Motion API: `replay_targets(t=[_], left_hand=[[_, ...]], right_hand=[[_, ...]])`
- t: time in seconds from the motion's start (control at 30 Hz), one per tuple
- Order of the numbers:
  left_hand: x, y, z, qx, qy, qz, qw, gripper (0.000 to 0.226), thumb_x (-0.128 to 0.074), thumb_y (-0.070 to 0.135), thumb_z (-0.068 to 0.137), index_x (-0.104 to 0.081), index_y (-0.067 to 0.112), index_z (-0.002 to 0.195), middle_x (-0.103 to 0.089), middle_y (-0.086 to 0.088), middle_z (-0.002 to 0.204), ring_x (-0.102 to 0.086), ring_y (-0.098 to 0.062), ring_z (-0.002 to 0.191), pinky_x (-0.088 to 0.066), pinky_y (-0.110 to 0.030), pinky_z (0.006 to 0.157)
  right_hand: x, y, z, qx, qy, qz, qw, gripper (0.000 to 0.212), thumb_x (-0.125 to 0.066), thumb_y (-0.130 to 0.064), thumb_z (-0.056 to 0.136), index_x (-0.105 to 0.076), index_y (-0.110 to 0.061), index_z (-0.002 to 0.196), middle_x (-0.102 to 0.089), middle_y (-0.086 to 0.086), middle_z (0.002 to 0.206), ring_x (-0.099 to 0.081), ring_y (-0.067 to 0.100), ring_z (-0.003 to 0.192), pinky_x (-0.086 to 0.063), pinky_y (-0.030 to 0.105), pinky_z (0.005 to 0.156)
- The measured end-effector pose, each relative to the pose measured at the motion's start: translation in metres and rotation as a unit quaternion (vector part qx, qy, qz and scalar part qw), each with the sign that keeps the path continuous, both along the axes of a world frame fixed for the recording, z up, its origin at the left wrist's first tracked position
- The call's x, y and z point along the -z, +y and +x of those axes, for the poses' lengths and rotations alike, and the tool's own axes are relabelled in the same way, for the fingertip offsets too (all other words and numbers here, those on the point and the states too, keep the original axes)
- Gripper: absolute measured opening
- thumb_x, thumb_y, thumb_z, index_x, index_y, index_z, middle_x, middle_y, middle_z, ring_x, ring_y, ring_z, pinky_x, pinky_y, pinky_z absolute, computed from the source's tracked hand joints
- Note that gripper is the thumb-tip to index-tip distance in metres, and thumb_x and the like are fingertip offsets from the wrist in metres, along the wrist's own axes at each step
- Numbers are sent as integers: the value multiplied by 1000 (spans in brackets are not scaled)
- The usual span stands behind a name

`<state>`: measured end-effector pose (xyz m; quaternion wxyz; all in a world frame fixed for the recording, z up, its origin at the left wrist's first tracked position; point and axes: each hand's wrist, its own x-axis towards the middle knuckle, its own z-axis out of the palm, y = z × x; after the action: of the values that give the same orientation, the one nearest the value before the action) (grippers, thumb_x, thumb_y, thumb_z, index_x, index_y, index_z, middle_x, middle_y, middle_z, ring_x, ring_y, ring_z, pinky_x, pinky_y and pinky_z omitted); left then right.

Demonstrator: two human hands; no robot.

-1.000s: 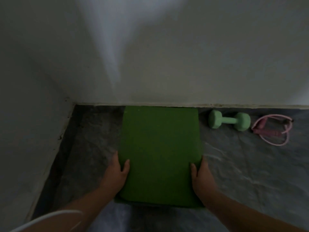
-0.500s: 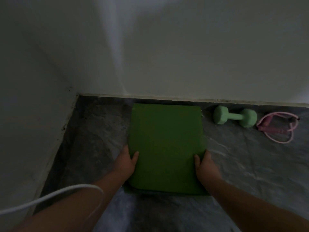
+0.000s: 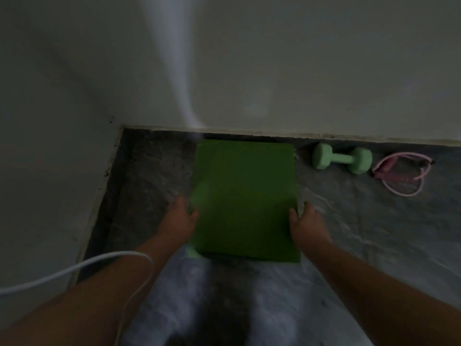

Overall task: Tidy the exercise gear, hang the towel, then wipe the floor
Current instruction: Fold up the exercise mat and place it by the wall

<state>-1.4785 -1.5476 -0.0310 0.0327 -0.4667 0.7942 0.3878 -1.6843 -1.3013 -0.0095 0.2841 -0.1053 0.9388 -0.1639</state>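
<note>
Head view, dim light, some blur. Folded green mat point(image 3: 244, 198) lies flat on the grey marbled floor point(image 3: 361, 233), its far edge close to the base of the white wall point(image 3: 274, 71), near the room corner. Left hand point(image 3: 180, 218) is at the mat's left edge, thumb on top of the mat, fingers down along the side; looks like it grips the edge, though the blur hides the fingertips. Right hand point(image 3: 305, 224) mirrors it at the right edge, thumb over the top, fingers beside and under the edge, holding it. Both forearms reach in from the bottom of the frame. Mint-green dumbbell point(image 3: 341, 159) lies on the floor just right of the mat's far corner, next to the wall. Pink jump rope point(image 3: 401, 171) is coiled loosely just right of the dumbbell. White cable point(image 3: 74, 268) loops across the left forearm at lower left.
</note>
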Motion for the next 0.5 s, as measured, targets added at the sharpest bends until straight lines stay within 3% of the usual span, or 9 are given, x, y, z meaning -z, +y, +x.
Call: replay_targets(t=[0.2, 0.3, 0.4, 0.5], left_hand=[[-151, 31, 24, 9, 5, 35, 999, 59, -55, 38, 81, -45, 16, 135, -61, -11, 125, -63, -26, 109, -51, -43, 95], [-261, 50, 36, 39, -2, 13, 999, 54, -51, 33, 83, -48, 16, 134, -61, -12, 126, -62, -27, 110, -50, -40, 96], [-383, 63, 46, 66, -8, -23, 998, 63, -45, 37, 83, -47, 9, 140, -55, -18, 135, -53, -31, 123, -41, -38, 107], [-506, 71, 60, 113, -27, -75, 990, 65, -40, 38, 87, -45, 6, 143, -51, -17, 141, -48, -31, 129, -35, -36, 110]], right_hand=[[-141, 12, 38, -26, 3, -86, 996, 49, -47, -35, 97, -42, -11, 138, -56, 19, 128, -57, 36, 113, -48, 50, 96], [-239, 9, 60, -46, 4, -120, 992, 47, -49, -28, 96, -44, -7, 137, -56, 18, 129, -55, 34, 116, -46, 50, 98], [-354, 2, 82, -60, 3, -150, 987, 51, -47, -34, 91, -49, -9, 135, -57, 14, 128, -55, 30, 115, -46, 46, 100], [-478, -1, 103, -119, 36, -172, 977, 47, -56, -21, 89, -51, -6, 133, -57, 15, 126, -54, 31, 115, -44, 40, 101]])
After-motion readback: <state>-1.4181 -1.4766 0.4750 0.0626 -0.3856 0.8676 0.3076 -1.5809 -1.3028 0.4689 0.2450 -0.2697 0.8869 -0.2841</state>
